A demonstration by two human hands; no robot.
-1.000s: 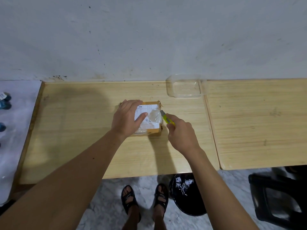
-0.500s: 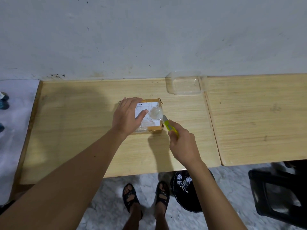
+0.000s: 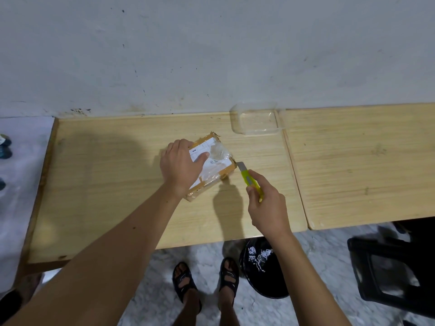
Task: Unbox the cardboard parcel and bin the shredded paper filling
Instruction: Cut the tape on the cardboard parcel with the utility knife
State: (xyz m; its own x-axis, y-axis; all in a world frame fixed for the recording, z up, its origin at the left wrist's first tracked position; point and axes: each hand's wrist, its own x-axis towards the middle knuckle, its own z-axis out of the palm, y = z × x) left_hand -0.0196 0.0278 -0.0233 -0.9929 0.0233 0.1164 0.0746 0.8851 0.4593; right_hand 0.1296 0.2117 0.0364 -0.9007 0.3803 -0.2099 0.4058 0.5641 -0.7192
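Parcel: a taped cardboard parcel with a white label lies on a wooden table, turned at an angle, directly under the left hand.
Left hand: the left hand rests flat on the parcel's top, fingers spread over the label, pressing rather than clasping.
Right hand: the right hand, just right of the parcel, is closed around a yellow-green utility knife.
Blade: the knife's tip touches the parcel's right corner.
Beyond the parcel: a clear plastic container sits by the wall, well apart.
Below the parcel: a black bin on the floor holds white paper shreds, beside the person's sandalled feet.
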